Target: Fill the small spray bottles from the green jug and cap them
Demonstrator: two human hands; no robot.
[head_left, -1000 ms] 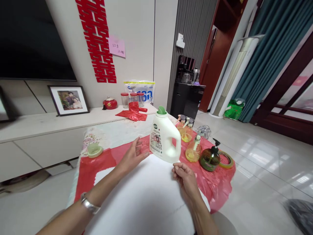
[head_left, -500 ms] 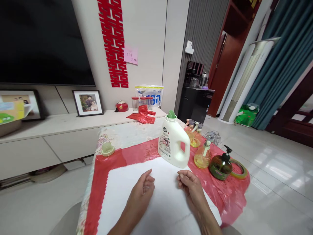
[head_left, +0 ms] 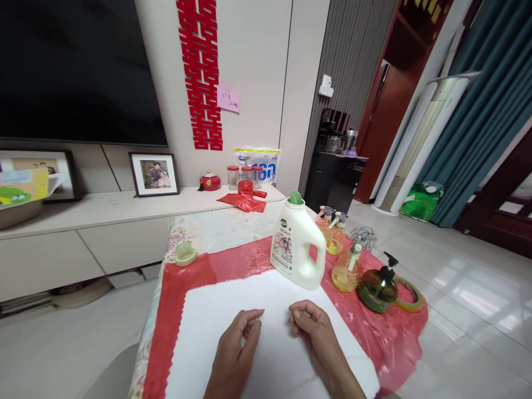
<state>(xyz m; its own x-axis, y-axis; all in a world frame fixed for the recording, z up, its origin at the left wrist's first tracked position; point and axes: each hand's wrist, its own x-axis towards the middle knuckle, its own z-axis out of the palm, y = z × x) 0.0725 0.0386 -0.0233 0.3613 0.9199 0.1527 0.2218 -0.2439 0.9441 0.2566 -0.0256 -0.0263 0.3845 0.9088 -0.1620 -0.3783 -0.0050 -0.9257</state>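
Observation:
My left hand (head_left: 239, 343) is over the white sheet (head_left: 208, 327), fingers loosely bent, with a gap between thumb and forefinger and nothing held. To its right, my right hand (head_left: 311, 330) has its fingers curled in and the thumb laid against them; nothing shows in it. Beyond the hands a cream-white laundry detergent jug (head_left: 296, 244) stands upright on the far edge of the sheet, its handle to the right. Its neck is uncapped and shows a green pouring spout (head_left: 295, 198). A pale green cap (head_left: 185, 254) lies at the table's left side. Neither hand touches the jug.
Several pump bottles stand on the right, including a yellow one (head_left: 346, 271) and a dark green one (head_left: 378, 288), near a tape roll (head_left: 409, 293). Red plastic film (head_left: 241, 257) covers part of the table. Behind are red-lidded jars (head_left: 233, 177) and a white cabinet (head_left: 137, 233).
My right hand has shifted slightly left and nearer to me. My left hand has drawn back a little and its thumb shows more. The view has tilted slightly; the jug stays put.

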